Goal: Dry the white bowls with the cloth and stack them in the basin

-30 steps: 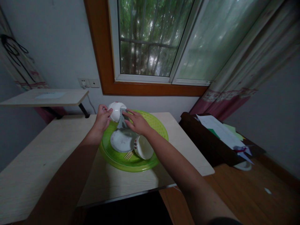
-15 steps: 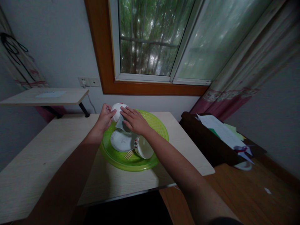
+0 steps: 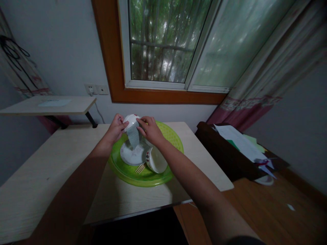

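Note:
My left hand [image 3: 115, 129] grips a small white bowl [image 3: 130, 119], held up over the far side of a green plastic basin [image 3: 163, 173]. My right hand [image 3: 150, 130] is closed on a pale grey cloth [image 3: 133, 135] and presses it against the bowl; the cloth hangs down from my fingers. In the basin lie a white plate [image 3: 130, 157], a second white bowl [image 3: 156, 161] tipped on its side, and wooden chopsticks [image 3: 140, 168].
The basin sits on a light wooden table [image 3: 51, 170] under a window [image 3: 163, 44]. A narrow shelf [image 3: 48, 104] stands at the left by wall sockets [image 3: 96, 89]. A dark wooden tray with papers [image 3: 242, 144] is at the right, above a wooden floor [image 3: 268, 211].
My right hand has moved from lying flat on the bowl to pinching the cloth at the bowl's top, so the cloth now hangs down. The bowl has turned slightly in my left hand.

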Demonstrator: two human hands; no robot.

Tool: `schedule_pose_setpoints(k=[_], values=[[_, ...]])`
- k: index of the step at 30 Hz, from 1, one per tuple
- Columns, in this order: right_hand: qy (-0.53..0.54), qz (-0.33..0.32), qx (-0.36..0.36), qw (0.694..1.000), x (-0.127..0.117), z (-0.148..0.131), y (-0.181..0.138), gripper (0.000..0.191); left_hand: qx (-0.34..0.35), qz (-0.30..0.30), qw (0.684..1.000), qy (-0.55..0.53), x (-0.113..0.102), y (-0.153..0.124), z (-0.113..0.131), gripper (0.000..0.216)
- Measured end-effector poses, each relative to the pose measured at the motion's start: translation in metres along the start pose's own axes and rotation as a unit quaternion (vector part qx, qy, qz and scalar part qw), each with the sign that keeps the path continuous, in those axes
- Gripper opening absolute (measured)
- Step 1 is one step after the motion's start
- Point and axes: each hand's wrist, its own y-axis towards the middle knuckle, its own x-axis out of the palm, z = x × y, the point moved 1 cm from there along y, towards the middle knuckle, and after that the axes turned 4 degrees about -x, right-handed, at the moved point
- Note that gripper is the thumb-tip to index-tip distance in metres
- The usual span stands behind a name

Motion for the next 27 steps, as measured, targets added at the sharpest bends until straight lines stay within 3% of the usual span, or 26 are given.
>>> schedule_pose_setpoints(k=[6, 9, 14, 22, 27], values=[[0.076, 0.056, -0.01, 0.995, 0.0, 0.0, 0.001, 0.034, -0.006, -0.023, 1.0, -0.009, 0.008, -0.007, 0.006, 0.047], [0.061, 0.037, -0.014, 0.997, 0.0, -0.001, 0.001, 0.026, -0.006, -0.017, 1.0, -0.014, 0.008, -0.006, 0.004, 0.047], [0.025, -0.013, -0.003, 1.0, -0.002, -0.003, 0.001, 0.028, -0.007, -0.006, 1.0, -0.012, 0.004, -0.002, 0.0, 0.049], [-0.053, 0.013, 0.03, 0.998, -0.007, 0.007, 0.0, 0.036, 0.01, -0.02, 1.0, -0.008, -0.003, 0.002, -0.004, 0.047], [-0.033, -0.035, -0.02, 0.999, -0.006, 0.002, -0.002, 0.041, 0.003, -0.01, 1.0, 0.003, 0.0, -0.001, 0.0, 0.048]])
